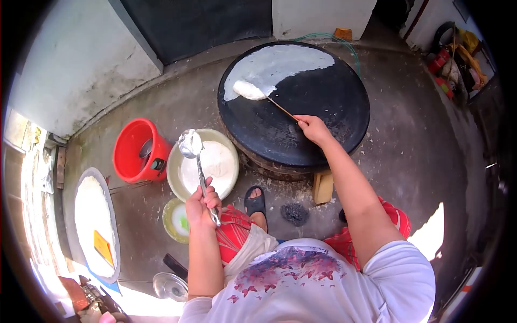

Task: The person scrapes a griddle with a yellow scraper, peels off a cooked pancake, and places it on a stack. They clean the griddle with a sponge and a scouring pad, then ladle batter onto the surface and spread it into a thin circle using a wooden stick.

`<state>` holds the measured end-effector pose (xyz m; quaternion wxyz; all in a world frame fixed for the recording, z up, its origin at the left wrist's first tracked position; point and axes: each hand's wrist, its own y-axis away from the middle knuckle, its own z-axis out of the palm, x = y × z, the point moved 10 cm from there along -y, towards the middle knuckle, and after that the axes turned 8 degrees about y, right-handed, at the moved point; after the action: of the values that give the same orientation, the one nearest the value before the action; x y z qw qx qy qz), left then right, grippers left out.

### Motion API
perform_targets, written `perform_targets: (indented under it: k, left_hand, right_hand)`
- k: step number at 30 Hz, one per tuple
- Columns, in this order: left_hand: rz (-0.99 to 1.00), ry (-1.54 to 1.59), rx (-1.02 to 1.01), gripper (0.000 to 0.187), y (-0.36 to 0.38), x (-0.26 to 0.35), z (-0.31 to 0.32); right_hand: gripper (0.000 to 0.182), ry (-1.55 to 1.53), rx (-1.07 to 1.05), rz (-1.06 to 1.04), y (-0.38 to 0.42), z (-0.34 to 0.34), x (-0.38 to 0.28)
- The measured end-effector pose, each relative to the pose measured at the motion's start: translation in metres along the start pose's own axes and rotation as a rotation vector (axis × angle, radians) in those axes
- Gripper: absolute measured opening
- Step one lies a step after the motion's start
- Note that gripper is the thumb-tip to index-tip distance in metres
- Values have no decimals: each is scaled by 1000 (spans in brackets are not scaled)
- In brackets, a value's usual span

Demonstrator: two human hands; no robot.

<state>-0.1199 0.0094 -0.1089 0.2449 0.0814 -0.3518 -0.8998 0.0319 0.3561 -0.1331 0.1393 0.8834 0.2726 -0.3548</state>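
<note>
From where I stood, the round griddle (328, 102) looked broad, flat and black, set low above the concrete floor (398, 161). A pale, greyish-white layer of batter (291, 58) lay over its far part, thin and fairly even, with a ragged edge where it met the dark surface; small white flecks dotted the black near the rim.

The person's right hand (314, 129) was closed around the end of a thin stick (283, 111), fingers pinched narrow. The stick's far end (249, 90) was thickly coated in white and lay over the griddle, at the edge of the pale layer.

The left hand (203, 203) was wrapped around the handle of a metal ladle (190, 144), its bowl smeared with white and shining in places. The ladle's bowl was up over the near-left rim of a wide, pale tub (232, 148), which held creamy white batter, slightly lumpy on top.

A red bucket (125, 156) stood just beside the tub, and a smaller greenish bowl (168, 219) sat by its near side, with something bright green inside.
</note>
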Motion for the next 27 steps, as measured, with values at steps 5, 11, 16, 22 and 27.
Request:
perform_targets:
  k: [5,11,16,22,27]
  left_hand:
    - [-22,-1,-31,30,1,0,2]
    - [-17,12,-48,30,1,1,4]
    - [-31,24,-65,30,2,-1,6]
    - [-9,-15,-93,30,4,1,3]
    - [10,-29,-120,31,4,8,1]
  right_hand:
    - [26,71,-131,112,26,-38,-13]
    - [27,85,-44,31,29,-5,-24]
    - [26,202,-4,146,66,-56,-18]
    - [28,-111,-44,90,76,14,4]
    - [33,22,-68,61,147,12,-28]
